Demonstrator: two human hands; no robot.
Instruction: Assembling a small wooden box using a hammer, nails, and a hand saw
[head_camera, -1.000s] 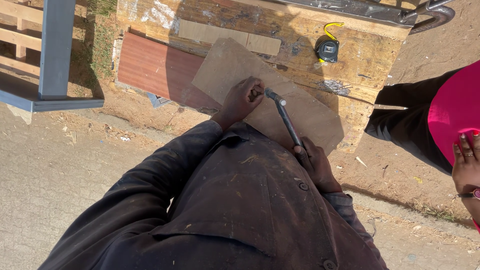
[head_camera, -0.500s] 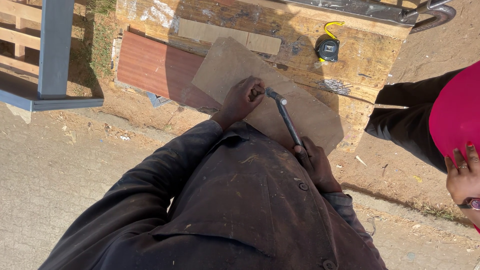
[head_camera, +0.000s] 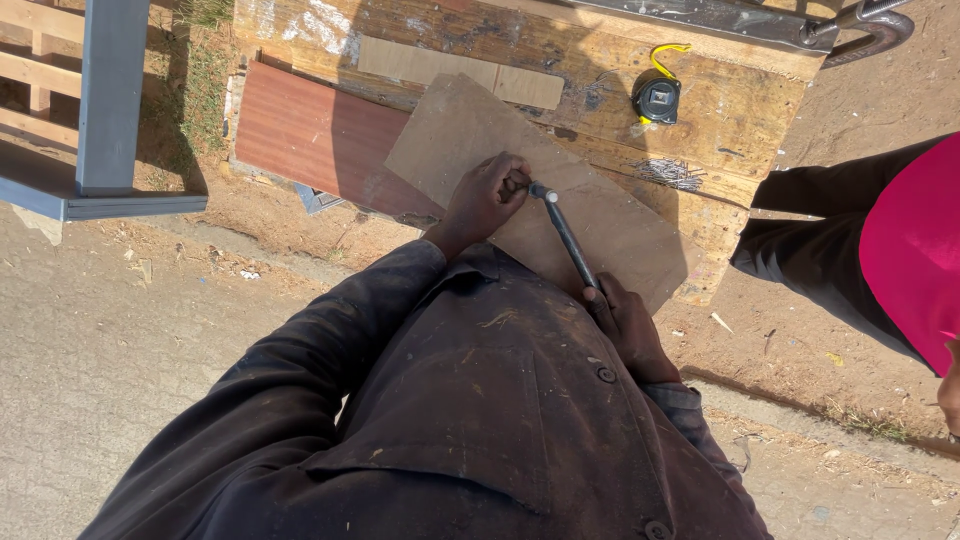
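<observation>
My left hand (head_camera: 487, 196) rests with curled fingers on a thin brown hardboard sheet (head_camera: 620, 235). I cannot see anything between the fingertips. My right hand (head_camera: 628, 328) grips the lower handle of a dark hammer (head_camera: 566, 238). The hammer's head lies right against the left fingertips, on or just above the sheet. The sheet lies across a worn wooden workbench (head_camera: 740, 130). My dark work jacket fills the lower middle of the view.
A black tape measure (head_camera: 657, 98) with a yellow strap and a small heap of nails (head_camera: 672, 173) sit on the bench. A reddish board (head_camera: 305, 135) lies left of the sheet, with a blue-grey metal frame (head_camera: 105, 110) beyond it. Another person in a pink top (head_camera: 915, 240) stands at the right.
The hammer head stays by my left fingertips with only a slight shift. The other person's hand at the right edge has dropped lower and is almost out of view.
</observation>
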